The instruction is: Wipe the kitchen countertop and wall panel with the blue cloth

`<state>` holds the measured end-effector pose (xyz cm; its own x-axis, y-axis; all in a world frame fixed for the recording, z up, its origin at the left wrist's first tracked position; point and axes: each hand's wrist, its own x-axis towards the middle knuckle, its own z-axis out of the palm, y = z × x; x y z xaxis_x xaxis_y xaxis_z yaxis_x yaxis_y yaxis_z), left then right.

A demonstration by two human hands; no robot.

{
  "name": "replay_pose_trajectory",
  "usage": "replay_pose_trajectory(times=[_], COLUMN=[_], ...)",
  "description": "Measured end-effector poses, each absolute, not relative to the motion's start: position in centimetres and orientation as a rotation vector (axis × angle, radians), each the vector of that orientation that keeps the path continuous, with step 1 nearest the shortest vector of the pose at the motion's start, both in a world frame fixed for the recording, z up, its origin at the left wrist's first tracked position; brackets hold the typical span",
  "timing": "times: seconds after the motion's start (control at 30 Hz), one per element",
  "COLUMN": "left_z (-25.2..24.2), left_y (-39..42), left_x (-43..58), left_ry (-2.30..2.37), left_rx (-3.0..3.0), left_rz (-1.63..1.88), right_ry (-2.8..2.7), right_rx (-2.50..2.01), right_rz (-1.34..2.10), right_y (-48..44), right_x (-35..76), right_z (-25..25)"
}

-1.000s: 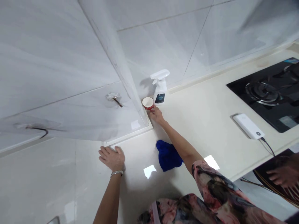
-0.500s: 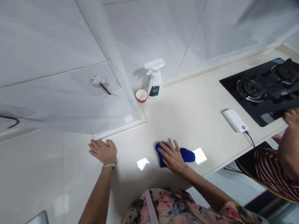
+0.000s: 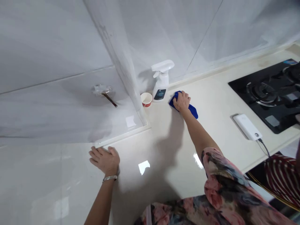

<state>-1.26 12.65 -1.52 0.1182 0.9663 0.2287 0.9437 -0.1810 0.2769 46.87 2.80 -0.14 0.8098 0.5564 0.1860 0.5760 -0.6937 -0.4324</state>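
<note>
A blue cloth (image 3: 192,111) lies on the pale countertop (image 3: 206,131), bunched under my right hand (image 3: 182,101), whose fingers are curled over it. Just left of that hand stands a white spray bottle (image 3: 161,86) with a dark label, upright against the wall. Beside the bottle is a small red and white paper cup (image 3: 147,100). My left hand (image 3: 105,159) rests flat with its fingers spread at the foot of the wall, holding nothing; a silver bangle circles that wrist.
A black gas hob (image 3: 264,92) is set into the counter at the right. Near it lies a white power bank (image 3: 247,126) with a cable running over the front edge. Another person in a striped garment (image 3: 281,178) is at the right. A hook (image 3: 109,98) juts from the left wall.
My right hand has pushed the blue cloth away from me, from the counter's front area to near the spray bottle. My left hand stays in place. The view has shifted slightly.
</note>
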Motion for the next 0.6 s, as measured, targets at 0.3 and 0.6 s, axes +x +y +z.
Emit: replay_pose_trajectory(times=[0.3,0.6], left_z=[-2.1,-1.9], left_y=[12.9,12.8], left_x=[-1.6,-1.1], left_ry=[1.964,1.925], left_rx=[2.313,2.243], left_rz=[0.556,0.651], right_ry=[-1.071,-1.268], right_rx=[-2.391,-2.331], right_rz=[0.073,0.123], right_y=[5.7,-6.6], right_x=[46.9,36.8], right_z=[-0.4,0.8])
